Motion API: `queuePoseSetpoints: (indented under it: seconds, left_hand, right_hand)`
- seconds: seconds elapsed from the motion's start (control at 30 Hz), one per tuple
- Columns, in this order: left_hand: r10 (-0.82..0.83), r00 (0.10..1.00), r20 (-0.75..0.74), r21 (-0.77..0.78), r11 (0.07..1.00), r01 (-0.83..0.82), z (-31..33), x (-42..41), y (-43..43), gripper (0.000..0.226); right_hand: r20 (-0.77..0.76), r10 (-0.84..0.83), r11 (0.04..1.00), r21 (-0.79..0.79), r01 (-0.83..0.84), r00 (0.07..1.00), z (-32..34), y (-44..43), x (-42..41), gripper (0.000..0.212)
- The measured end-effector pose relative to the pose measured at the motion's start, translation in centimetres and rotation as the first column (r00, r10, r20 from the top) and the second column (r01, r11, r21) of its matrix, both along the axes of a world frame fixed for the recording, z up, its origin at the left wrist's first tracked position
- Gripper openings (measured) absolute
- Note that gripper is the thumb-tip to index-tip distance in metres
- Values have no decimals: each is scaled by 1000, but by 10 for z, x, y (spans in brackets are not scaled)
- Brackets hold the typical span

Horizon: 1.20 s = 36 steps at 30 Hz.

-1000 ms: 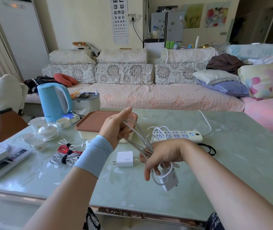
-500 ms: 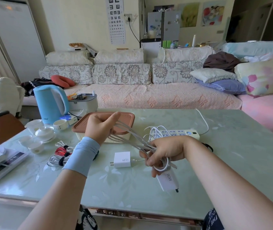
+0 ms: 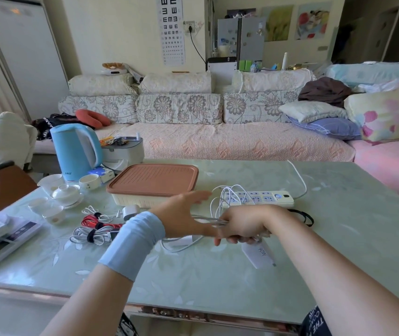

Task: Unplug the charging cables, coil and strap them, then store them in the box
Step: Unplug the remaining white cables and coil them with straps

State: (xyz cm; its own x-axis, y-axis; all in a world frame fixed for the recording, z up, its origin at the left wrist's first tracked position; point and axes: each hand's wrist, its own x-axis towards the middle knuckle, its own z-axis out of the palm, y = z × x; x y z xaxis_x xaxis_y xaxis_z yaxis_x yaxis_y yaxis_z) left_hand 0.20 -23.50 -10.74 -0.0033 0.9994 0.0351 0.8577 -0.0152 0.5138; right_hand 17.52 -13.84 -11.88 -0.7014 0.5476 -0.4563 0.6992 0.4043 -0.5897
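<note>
Now that both hands have dropped low, table (image 3: pixel 339 238) sits just beneath them. Box (image 3: pixel 125 201) behind left hand, lid on, this cable not stored yet. Left hand (image 3: pixel 181 214) gone flat, fingers straight, no longer hooked in loop. Right hand (image 3: pixel 242 229) fingers curled round white cable coil (image 3: pixel 208 218); loop collapsed short between hands. Charger brick (image 3: pixel 259 254) dangles under right fist. Coiling looks near done; black strap (image 3: pixel 301 212) by right wrist likely next.
</note>
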Motion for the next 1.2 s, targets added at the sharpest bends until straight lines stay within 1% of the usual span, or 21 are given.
queuePoseSetpoints:
  seconds: [0.03, 0.07, 0.1, 0.13, 0.17, 0.2, 0.23, 0.3, 0.4, 0.5, 0.6, 0.7, 0.77, 0.83, 0.9, 0.97, 1.0, 1.03, 1.13, 1.17, 1.2]
  left_hand:
    - [-16, 996, -83, -78, 997, 9, -3, 6, 2, 91]
    - [-19, 988, -152, -137, 991, -2, -6, 9, 6, 83]
    - [-11, 987, -161, -165, 986, -16, -8, 10, 9, 67]
    - [12, 994, -105, -178, 984, -31, -9, 9, 12, 47]
    - [40, 999, 4, -201, 979, -39, -9, 10, 15, 30]
    - [72, 989, 126, -230, 972, -41, -10, 10, 17, 18]
    - [94, 975, 202, -244, 969, -43, -9, 12, 18, 11]
    - [151, 948, 279, -218, 972, -91, -4, 15, 19, 22]
    - [192, 844, 501, -97, 981, -165, -4, 10, 20, 40]
    - [138, 735, 664, -62, 990, -130, -11, 5, 21, 51]
    - [118, 616, 778, -83, 993, -85, -15, 7, 26, 42]
    - [106, 495, 863, -78, 994, -76, -15, 8, 32, 37]
    - [89, 443, 892, -64, 996, -70, -16, 11, 38, 36]
    - [77, 396, 915, -60, 997, -56, -18, 17, 46, 35]
    - [55, 352, 934, -48, 998, -30, -17, 21, 55, 30]
    - [27, 351, 936, -27, 1000, -6, -17, 25, 63, 18]
    - [20, 374, 927, -24, 1000, 6, -17, 28, 67, 8]
    - [27, 414, 910, -37, 999, 15, -18, 31, 70, 5]
    - [128, 615, 778, -144, 989, -24, -27, 42, 79, 23]
    - [154, 653, 742, -167, 985, -43, -29, 48, 81, 22]
    - [163, 655, 738, -165, 984, -60, -32, 51, 83, 20]
  right_hand:
    - [-56, -3, 1000, -22, 1, 998, 1, 1, -1, 26]
    - [-125, -11, 999, -47, 6, 992, 2, 3, 0, 23]
    - [-187, -18, 998, -61, 7, 982, 4, 5, 1, 21]
    - [-237, -22, 998, -59, 8, 971, 4, 8, 2, 20]
    - [-279, -22, 999, -49, 9, 960, 4, 11, 3, 21]
    - [-312, -29, 999, -39, 17, 950, 3, 13, 5, 21]
    - [-341, -46, 999, -40, 34, 939, 2, 16, 6, 20]
    - [-411, -85, 996, -55, 69, 907, 2, 19, 9, 20]
    - [-516, -113, 993, -83, 82, 849, 5, 18, 9, 33]
    - [-490, -44, 998, -60, 17, 871, 4, 13, 10, 30]
    - [-423, 15, 998, -52, -40, 906, 0, 14, 15, 16]
    - [-471, -52, 996, -91, 10, 881, -2, 18, 19, 4]
    - [-489, -93, 994, -95, 53, 867, -4, 20, 21, 7]
    - [-483, -126, 992, -55, 114, 866, -6, 20, 21, 11]
    - [-527, -209, 977, -81, 196, 824, -9, 24, 20, 17]
    - [-603, -312, 949, -160, 271, 735, -10, 30, 22, 23]
    - [-629, -357, 932, -192, 306, 691, -11, 34, 26, 24]
    - [-642, -389, 917, -201, 344, 661, -12, 37, 30, 24]
    - [-626, -426, 883, -133, 449, 653, -22, 45, 43, 23]
    - [-627, -442, 874, -141, 464, 642, -26, 46, 46, 22]
    - [-631, -462, 866, -168, 472, 623, -28, 47, 48, 21]
